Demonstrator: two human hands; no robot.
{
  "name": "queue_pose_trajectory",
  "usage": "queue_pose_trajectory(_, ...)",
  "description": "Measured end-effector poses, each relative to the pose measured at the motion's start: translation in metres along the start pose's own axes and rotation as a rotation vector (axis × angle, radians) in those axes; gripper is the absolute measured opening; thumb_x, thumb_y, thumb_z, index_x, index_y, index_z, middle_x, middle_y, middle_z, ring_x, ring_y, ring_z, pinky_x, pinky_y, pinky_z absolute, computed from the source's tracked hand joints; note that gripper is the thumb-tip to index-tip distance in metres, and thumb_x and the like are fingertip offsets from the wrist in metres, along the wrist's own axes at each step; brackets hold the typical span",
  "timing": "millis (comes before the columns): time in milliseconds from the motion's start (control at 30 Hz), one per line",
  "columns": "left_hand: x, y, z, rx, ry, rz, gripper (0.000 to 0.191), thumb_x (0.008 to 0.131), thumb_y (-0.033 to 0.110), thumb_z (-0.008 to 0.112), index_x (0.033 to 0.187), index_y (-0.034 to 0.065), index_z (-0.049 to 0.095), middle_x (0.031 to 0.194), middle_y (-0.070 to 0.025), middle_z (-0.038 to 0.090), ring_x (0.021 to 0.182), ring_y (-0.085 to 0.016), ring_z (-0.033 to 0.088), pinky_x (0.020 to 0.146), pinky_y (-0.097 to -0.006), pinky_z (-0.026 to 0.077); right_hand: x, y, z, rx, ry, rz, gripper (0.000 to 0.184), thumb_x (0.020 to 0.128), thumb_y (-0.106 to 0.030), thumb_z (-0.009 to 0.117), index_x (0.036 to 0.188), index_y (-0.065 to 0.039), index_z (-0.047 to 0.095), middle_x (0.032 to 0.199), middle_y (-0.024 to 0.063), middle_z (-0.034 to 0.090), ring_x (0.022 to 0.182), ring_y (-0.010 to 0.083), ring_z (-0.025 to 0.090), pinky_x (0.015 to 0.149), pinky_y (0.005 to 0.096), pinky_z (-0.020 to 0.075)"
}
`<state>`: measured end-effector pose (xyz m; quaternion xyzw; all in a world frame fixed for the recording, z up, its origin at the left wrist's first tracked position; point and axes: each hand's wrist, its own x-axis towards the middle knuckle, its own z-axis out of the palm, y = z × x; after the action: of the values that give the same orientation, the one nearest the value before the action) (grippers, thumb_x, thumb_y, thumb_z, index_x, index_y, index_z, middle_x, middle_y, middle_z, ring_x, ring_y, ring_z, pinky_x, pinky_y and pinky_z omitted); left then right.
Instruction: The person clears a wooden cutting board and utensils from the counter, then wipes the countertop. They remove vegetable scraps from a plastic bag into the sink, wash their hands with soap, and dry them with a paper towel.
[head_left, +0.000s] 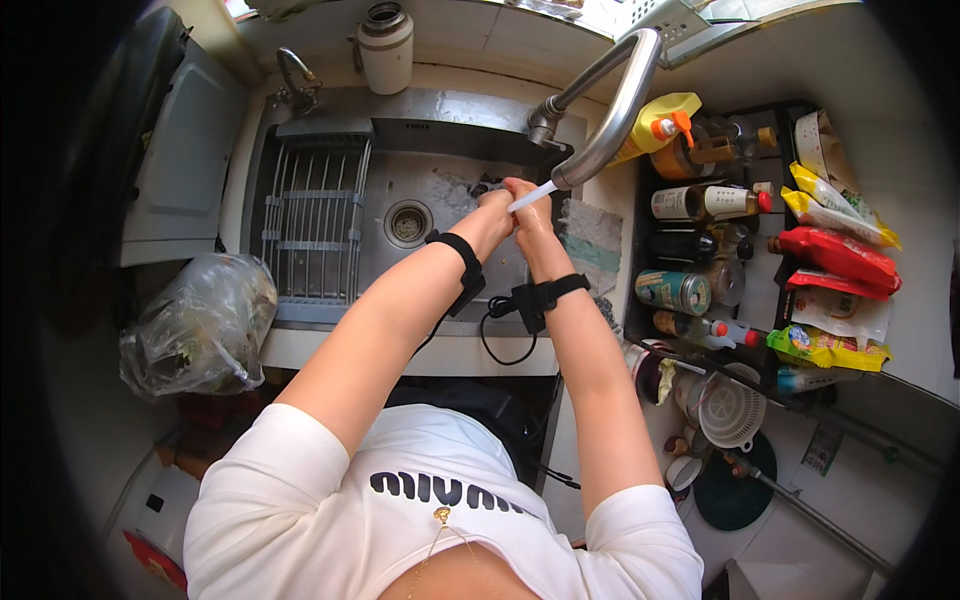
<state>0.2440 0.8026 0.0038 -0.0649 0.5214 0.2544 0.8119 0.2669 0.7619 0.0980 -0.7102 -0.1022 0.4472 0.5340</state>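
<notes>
Both hands meet over the steel sink (465, 169), in the stream from the curved metal faucet (626, 97). My left hand (496, 204) is turned inward against my right hand (532, 208), and water runs onto them. A small dark thing (487, 185) shows just past the fingertips; whether it is gripped or lies in the basin, I cannot tell. The fingers are largely hidden by the hands and the water. Left of the hands sits the round drain strainer (409, 223). Each wrist wears a black strap with a cable.
A metal drying rack (311, 217) spans the sink's left side. A plastic bag (199, 326) lies beside it. Behind the sink stand a white flask (386, 49) and a small tap (296, 79). To the right are a cloth (592, 236), a yellow pump bottle (660, 127) and a shelf with several bottles.
</notes>
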Motion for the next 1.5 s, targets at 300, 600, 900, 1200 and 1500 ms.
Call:
queue_pose_trajectory(300,0.022,-0.023,0.022,0.235,0.492,0.31,0.018,0.075,0.008,0.056,0.093,0.0054,0.057,0.089,-0.0142,0.062,0.086,-0.028,0.06,0.078,-0.0328,0.047,-0.006,0.027,-0.03,0.399,0.08,0.268,0.02,0.08,-0.011,0.059,0.099,-0.004,0.057,0.081,0.0056,0.059,0.067,0.015,0.056,0.053,0.0268,0.0432)
queue_pose_trajectory(600,-0.068,0.015,0.01,0.616,0.342,0.882,0.021,0.071,0.002,0.063,0.091,0.0046,0.06,0.085,-0.006,0.061,0.08,-0.017,0.057,0.072,-0.0291,0.047,0.103,0.11,0.014,0.452,-0.225,0.437,0.027,0.076,-0.022,0.068,0.092,-0.003,0.055,0.081,0.0071,0.058,0.068,0.0209,0.058,0.06,0.0351,0.0489)
queue_pose_trajectory(900,-0.082,0.049,-0.033,0.184,0.079,0.251,0.014,0.087,0.017,0.046,0.079,0.0064,0.053,0.07,-0.0081,0.06,0.056,-0.019,0.057,0.047,-0.0288,0.046,0.009,0.015,0.032,0.781,-0.157,0.466,0.022,0.089,-0.028,0.058,0.08,-0.009,0.052,0.067,0.0037,0.052,0.055,0.0139,0.05,0.046,0.0236,0.0429)
queue_pose_trajectory(1200,-0.092,0.039,-0.03,0.142,-0.178,-0.013,0.022,0.092,0.025,0.044,0.083,0.0051,0.05,0.062,-0.0082,0.058,0.037,-0.018,0.048,0.031,-0.0258,0.041,-0.022,0.01,0.004,0.963,-0.321,0.615,0.034,0.095,-0.04,0.043,0.073,-0.013,0.044,0.053,-0.0036,0.034,0.039,0.0061,0.03,0.033,0.019,0.0209)
queue_pose_trajectory(1500,-0.079,0.045,-0.041,0.541,-0.403,-0.13,0.031,0.086,0.031,0.055,0.087,0.0004,0.059,0.06,-0.0017,0.056,0.039,-0.009,0.044,0.033,-0.0184,0.035,-0.022,0.036,0.02,0.242,-0.119,0.219,0.032,0.096,-0.029,0.041,0.07,-0.01,0.047,0.055,-0.0004,0.04,0.044,0.0113,0.041,0.039,0.0273,0.0369)
